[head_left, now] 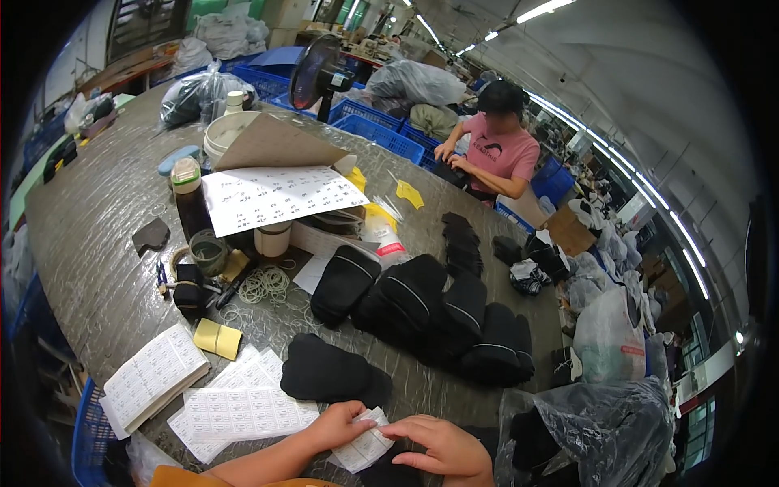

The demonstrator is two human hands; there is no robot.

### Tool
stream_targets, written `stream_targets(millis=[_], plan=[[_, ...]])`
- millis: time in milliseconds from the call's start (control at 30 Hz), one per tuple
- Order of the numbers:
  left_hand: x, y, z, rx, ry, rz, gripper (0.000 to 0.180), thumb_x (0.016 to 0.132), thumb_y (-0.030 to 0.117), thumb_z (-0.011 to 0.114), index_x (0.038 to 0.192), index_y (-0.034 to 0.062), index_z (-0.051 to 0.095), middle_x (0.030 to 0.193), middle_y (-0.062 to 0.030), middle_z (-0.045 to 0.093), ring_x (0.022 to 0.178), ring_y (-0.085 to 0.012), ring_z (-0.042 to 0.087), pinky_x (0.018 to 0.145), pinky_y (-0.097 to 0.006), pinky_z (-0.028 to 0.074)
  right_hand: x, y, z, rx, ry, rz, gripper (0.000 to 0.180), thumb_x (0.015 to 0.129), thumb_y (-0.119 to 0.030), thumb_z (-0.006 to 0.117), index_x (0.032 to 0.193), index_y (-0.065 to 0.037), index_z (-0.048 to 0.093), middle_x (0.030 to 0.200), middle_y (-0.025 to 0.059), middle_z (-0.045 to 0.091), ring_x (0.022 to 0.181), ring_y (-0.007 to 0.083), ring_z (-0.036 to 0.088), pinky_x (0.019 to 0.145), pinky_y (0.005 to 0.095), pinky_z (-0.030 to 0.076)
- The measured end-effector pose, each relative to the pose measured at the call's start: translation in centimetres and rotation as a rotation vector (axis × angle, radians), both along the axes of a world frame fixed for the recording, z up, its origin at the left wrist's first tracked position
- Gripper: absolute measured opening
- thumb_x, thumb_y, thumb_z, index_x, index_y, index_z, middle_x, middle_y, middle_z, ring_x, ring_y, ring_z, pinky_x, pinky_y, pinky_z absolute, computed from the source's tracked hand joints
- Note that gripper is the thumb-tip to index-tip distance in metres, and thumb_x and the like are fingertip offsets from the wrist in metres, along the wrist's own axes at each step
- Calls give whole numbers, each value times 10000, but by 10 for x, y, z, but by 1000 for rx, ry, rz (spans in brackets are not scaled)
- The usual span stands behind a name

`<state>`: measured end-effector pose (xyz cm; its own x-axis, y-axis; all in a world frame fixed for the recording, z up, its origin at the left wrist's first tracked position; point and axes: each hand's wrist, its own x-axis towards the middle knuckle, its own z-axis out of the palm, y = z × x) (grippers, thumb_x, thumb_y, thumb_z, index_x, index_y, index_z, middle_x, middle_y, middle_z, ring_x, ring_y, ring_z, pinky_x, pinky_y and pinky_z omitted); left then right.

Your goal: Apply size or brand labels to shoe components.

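Note:
Near the front edge of the table, my left hand (339,425) pinches a small stack of white printed label slips (363,448) between thumb and fingers. My right hand (445,446) lies just to the right, its fingertips touching the slips' edge and its thumb apart from the fingers. Just beyond my hands rests a black folded fabric bundle (324,369), apparently socks. Dark fabric lies beneath the slips and my right hand, partly hidden. To the left, sheets of printed labels (247,412) spread out beside a thick label stack (158,375).
Several black bundles tied with pale bands (410,294) line the table's middle. Left of them are rubber bands (264,286), a yellow pad (217,338) and a dark bottle (191,203). A plastic bag (592,434) sits at right. Across the table, a person (499,150) handles dark fabric.

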<state>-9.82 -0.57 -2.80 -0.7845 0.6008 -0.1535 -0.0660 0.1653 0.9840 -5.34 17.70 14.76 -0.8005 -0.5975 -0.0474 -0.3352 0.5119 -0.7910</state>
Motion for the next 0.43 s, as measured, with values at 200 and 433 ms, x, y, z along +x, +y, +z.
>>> stream_targets(millis=[200,433], plan=[[-2,0,6,-32,-64,-35,195,858,180,667,927,0,638,815,-68,663,748,-106,587,654,-286,481,-2,1,4,42,74,4,453,842,-209,707,1233,-20,579,1107,143,643,1006,299,618,883,367,479],[-1,0,1,8,-38,-11,267,856,245,704,951,5,641,788,-109,671,702,-143,605,639,-314,485,-1,-1,6,62,56,0,453,848,-217,698,1244,-33,578,1129,144,639,1033,300,612,899,376,475]])
